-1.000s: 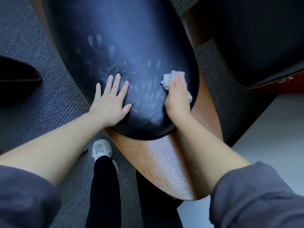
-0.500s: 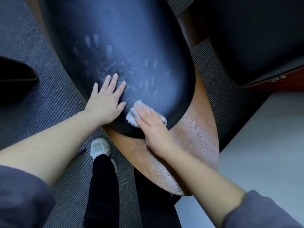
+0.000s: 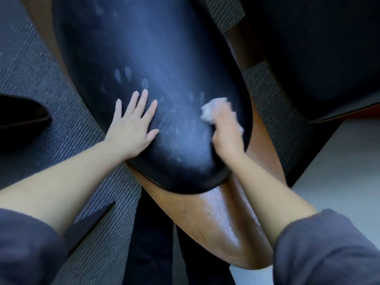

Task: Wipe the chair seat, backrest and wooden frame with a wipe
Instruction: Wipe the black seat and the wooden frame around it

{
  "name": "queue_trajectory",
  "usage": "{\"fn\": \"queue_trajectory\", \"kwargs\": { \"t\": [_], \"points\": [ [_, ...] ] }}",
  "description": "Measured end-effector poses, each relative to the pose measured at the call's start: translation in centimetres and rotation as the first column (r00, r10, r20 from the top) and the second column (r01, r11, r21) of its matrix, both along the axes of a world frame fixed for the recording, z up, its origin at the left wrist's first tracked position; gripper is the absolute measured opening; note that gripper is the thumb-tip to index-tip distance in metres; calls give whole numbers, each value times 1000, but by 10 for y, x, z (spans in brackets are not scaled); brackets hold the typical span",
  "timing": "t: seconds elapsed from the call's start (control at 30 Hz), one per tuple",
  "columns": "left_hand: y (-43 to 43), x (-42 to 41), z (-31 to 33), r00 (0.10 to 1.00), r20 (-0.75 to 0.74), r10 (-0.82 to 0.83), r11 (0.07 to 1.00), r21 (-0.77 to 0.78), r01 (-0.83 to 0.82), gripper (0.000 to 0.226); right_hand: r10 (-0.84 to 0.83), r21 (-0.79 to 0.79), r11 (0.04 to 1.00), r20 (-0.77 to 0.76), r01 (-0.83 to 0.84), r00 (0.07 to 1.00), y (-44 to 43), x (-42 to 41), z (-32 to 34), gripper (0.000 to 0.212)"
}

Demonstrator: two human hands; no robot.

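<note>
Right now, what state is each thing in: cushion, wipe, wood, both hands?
black cushion: smeared with pale finger marks and streaks.
wipe: crumpled, pressed against the cushion.
wooden frame: glossy, showing below the cushion.
left hand: flat on the cushion, fingers spread.
right hand: grips the wipe, motion-blurred.

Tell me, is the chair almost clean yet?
Not quite. Done: faint wipe streaks show on the near part of the black cushion. In hand: the right hand holds the white wipe against the cushion's right side, while the left hand lies flat on it. Left: pale finger marks higher up, and probably the wooden frame too.
</note>
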State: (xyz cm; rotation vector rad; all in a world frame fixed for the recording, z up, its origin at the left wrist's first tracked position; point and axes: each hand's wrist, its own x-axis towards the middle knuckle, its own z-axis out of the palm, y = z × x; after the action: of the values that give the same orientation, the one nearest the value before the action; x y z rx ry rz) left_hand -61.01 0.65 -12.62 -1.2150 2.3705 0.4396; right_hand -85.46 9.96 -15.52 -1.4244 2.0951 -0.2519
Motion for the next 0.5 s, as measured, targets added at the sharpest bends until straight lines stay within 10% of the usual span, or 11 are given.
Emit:
{"fn": "queue_trajectory", "kwargs": {
  "t": [0.1,0.17,0.23,0.3,0.4,0.5],
  "points": [
    [-28,13,-10,996,-21,-83,994,-74,81,80,-230,46,971,-94,235,969,-32,19,-5,77],
    [-42,19,-14,990,-39,-134,986,-105,129,81,133,-66,989,59,-129,989,-23,65,2,75],
    [-54,25,-15,985,-52,-162,981,-116,155,81,545,-148,838,177,-525,820,-3,95,12,74],
    [-65,34,-15,984,-58,-168,978,-134,159,80,658,-195,752,171,-630,733,-7,79,8,66],
    [-83,50,-14,986,-58,-154,974,-174,142,81,131,42,990,106,-136,986,-47,41,-9,64],
    [-97,61,-13,989,-71,-126,977,-184,111,84,-147,17,989,10,147,989,-75,64,-8,67]
  ]
}}
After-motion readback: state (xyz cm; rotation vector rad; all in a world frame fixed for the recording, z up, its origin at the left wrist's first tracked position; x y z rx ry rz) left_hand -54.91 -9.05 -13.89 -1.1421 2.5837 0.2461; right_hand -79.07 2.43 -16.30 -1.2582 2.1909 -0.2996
